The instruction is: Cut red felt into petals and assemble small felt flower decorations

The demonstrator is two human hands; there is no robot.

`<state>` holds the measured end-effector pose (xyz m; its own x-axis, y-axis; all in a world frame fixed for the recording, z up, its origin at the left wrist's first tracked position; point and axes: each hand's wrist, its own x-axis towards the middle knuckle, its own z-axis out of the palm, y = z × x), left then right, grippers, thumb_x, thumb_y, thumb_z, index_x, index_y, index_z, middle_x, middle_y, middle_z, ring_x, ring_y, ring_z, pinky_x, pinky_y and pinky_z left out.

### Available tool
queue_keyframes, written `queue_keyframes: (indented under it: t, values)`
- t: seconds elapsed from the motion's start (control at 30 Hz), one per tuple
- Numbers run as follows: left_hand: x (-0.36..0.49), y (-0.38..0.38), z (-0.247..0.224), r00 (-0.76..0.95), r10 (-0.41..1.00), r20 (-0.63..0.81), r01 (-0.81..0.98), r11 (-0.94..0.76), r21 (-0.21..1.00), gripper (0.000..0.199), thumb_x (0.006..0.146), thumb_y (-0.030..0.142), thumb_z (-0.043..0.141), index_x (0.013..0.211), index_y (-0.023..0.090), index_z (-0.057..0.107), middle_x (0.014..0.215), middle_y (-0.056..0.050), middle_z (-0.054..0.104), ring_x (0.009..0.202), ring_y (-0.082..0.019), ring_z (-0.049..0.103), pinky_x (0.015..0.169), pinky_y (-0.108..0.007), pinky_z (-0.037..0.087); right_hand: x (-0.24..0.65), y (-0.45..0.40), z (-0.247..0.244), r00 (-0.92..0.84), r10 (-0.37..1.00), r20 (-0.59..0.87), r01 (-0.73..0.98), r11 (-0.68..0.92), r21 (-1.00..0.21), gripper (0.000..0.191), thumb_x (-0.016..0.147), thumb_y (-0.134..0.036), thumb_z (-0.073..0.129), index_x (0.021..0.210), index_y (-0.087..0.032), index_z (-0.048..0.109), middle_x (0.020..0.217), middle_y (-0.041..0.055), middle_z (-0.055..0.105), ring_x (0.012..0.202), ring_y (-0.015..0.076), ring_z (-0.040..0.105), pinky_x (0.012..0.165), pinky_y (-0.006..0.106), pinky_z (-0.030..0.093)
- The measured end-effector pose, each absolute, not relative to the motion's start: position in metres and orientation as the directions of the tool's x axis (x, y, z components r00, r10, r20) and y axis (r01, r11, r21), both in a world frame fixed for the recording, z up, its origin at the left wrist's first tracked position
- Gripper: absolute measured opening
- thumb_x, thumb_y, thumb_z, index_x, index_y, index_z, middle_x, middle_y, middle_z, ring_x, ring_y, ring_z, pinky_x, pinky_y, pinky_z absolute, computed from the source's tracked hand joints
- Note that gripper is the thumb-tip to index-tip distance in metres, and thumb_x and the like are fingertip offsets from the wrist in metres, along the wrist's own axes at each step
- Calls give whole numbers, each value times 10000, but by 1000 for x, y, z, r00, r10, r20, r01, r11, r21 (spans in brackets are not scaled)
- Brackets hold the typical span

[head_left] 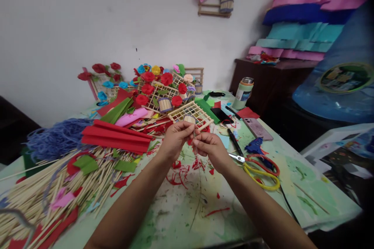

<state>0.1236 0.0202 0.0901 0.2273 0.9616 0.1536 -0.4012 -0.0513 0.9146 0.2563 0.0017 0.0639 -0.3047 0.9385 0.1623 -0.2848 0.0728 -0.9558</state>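
Note:
My left hand [177, 137] and my right hand [210, 147] meet over the middle of the table, both with fingertips pinched together. Between them runs a thin strand [200, 192], which trails down toward the table's front; whether it is wire or thread I cannot tell. What the fingertips cover at its upper end is hidden. Just beyond the hands lies a small bamboo lattice [201, 113] with a little stick basket [189, 119] on it. To the right of my right hand rest scissors [261, 171] with yellow and orange handles.
At left are a bundle of thin sticks [37, 190], blue yarn [57, 138] and folded red paper [117, 139]. Lattices with paper flowers [166, 79] stand against the wall. At right are a black marker [235, 142], a phone [257, 128] and a bottle [243, 94]. Red scraps litter the middle.

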Motion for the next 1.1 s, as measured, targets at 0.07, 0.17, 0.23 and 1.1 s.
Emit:
queue_keyframes:
  t: [0.07, 0.17, 0.23, 1.1]
  values:
    - [120, 20, 91, 211, 962, 172, -399, -76, 914, 151, 663, 264, 740, 702, 131, 681, 667, -30, 649, 552, -70, 496, 543, -202, 397, 253, 3, 67, -303, 939, 161, -275, 75, -958, 204, 700, -355, 674, 679, -159, 617, 478, -25, 549, 387, 48, 297, 410, 224, 161]
    - [115, 22, 90, 185, 963, 197, -393, -111, 913, 130, 660, 252, 743, 690, 138, 687, 684, -25, 648, 583, -74, 506, 579, -206, 411, 250, 4, 70, -287, 943, 169, -287, 83, -954, 207, 694, -352, 673, 653, -160, 606, 433, -43, 493, 373, 47, 278, 408, 227, 149]
    - [112, 23, 90, 198, 958, 207, -392, -117, 912, 123, 666, 249, 742, 682, 139, 688, 698, -21, 646, 600, -71, 508, 598, -201, 414, 248, 4, 71, -272, 946, 178, -299, 92, -950, 205, 693, -341, 673, 639, -160, 595, 417, -52, 463, 373, 48, 278, 410, 228, 152]
    - [103, 27, 94, 207, 968, 143, -392, -51, 919, 147, 674, 237, 738, 767, 123, 738, 704, -58, 694, 529, -52, 491, 540, -184, 413, 245, 1, 62, -226, 955, 193, -344, 107, -933, 194, 686, -342, 676, 668, -154, 629, 395, -78, 363, 370, 46, 242, 404, 226, 148]
